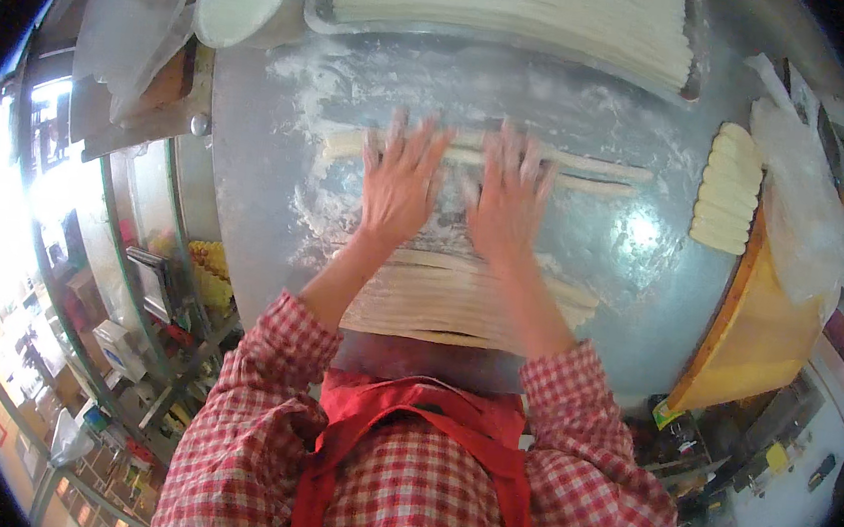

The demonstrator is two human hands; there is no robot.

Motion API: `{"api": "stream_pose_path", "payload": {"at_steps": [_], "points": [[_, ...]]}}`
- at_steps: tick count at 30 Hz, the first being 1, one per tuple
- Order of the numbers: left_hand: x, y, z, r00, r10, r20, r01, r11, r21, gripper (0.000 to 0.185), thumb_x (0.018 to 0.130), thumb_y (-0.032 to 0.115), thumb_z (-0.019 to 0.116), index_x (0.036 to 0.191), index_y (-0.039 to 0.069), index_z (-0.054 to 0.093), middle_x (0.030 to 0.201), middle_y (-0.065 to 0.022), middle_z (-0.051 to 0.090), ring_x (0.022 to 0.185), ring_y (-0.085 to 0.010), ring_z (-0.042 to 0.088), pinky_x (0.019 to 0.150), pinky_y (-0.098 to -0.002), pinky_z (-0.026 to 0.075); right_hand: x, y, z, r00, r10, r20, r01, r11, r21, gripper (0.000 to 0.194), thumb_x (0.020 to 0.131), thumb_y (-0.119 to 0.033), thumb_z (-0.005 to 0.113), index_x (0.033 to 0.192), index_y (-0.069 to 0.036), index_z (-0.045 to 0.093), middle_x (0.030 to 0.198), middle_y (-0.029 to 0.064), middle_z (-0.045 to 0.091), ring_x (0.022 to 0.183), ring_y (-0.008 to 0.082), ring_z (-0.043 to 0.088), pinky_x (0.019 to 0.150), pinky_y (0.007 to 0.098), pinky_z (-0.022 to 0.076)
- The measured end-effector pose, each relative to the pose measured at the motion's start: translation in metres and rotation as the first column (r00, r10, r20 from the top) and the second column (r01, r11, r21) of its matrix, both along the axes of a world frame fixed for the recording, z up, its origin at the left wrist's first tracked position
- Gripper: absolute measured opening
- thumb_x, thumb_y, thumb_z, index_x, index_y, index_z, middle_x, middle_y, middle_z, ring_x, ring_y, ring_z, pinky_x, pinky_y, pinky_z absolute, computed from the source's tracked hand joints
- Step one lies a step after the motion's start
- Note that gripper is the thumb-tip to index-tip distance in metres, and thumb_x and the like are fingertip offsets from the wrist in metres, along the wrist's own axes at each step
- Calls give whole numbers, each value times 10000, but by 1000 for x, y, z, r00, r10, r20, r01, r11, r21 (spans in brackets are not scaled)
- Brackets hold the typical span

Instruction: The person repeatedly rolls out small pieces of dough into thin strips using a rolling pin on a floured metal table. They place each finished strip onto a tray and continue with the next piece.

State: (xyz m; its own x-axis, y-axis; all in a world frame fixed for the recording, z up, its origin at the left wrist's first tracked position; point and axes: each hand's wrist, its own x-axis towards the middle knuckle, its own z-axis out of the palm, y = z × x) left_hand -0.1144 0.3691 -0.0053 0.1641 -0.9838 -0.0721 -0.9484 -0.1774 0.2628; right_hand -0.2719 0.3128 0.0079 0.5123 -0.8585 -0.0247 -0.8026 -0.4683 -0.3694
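Note:
Two or so long dough strips (pixel 589 165) lie crosswise on the floured metal worktop (pixel 255 196). My left hand (pixel 402 175) rests flat over their left part, fingers spread and pointing away from me. Beside it, my right hand (pixel 510 188) is laid over the middle of the strips, its fingertips blurred. Neither hand grips anything; the dough under the palms and fingers is hidden. Closer to my body, a row of several rolled dough strips (pixel 448 303) lies side by side, partly beneath my forearms.
A metal tray (pixel 427 32) packed with long dough strips stands at the back. To its left is a tub (pixel 245 0) of white flour. At the right edge lie several short dough pieces (pixel 728 189), a plastic sheet (pixel 809 222) and a wooden board (pixel 754 338).

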Motion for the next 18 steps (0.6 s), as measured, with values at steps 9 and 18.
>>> {"api": "stream_pose_path", "payload": {"at_steps": [9, 18], "points": [[7, 1, -6, 993, 71, 97, -70, 997, -19, 528, 919, 294, 620, 1433, 259, 502, 1533, -54, 421, 1466, -363, 285, 1156, -654, 166, -34, -5, -14, 994, -76, -81, 70, 995, -75, 633, 951, -389, 574, 1491, -111, 397, 1612, 140, 277, 1466, 418, 236, 1148, 655, 160], [39, 8, -9, 980, 152, 128, -149, 988, -34, 528, 920, 252, 610, 1437, 253, 498, 1528, -67, 419, 1466, -360, 283, 1161, -643, 149, -83, -25, -24, 962, -250, -106, 234, 961, -146, 625, 968, -368, 540, 1498, -80, 376, 1595, 163, 307, 1469, 419, 242, 1177, 615, 128]]}}
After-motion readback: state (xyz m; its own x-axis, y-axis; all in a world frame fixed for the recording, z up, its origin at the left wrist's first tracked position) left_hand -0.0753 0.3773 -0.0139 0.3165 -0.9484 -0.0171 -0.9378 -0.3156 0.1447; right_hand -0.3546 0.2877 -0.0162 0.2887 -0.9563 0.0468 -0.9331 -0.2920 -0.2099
